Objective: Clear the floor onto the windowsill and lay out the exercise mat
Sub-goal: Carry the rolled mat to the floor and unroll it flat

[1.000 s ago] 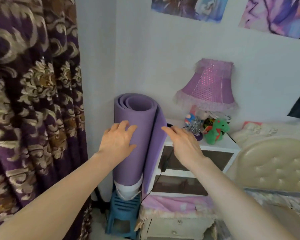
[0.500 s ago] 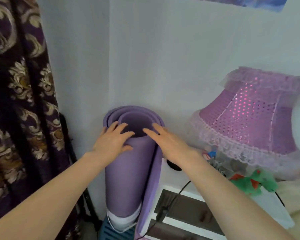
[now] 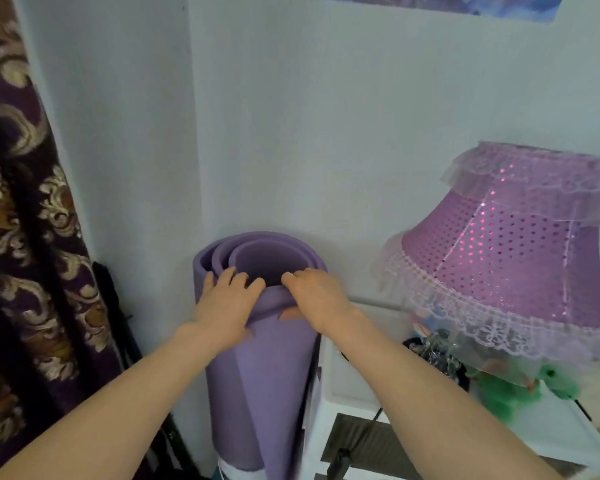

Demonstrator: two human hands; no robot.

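1. Standing on end in the wall corner, the rolled purple exercise mat (image 3: 260,358) has its open top rim right under both hands.
2. The left hand (image 3: 222,306) curls its fingers (image 3: 238,277) over the near rim, thumb low against the outer wrap, so it grips the roll's top edge.
3. The right hand (image 3: 317,299) hooks its fingers (image 3: 291,277) over the same rim just beside the left; its thumb presses the outer face below.
4. Judged by its thick layers, the mat is soft foam: probably light, springy, and liable to uncoil once it is lifted.
5. A rim hold alone may pull the inner turns out like a telescope; taking the roll round its middle, below the fingers, looks safer.
6. To the right of the fingers, a purple lace-trimmed lamp (image 3: 520,244) stands near on a white counter (image 3: 354,382), so the lift wants to go straight up and away from it.
7. A patterned curtain (image 3: 32,271) hangs to the left of the fingers.
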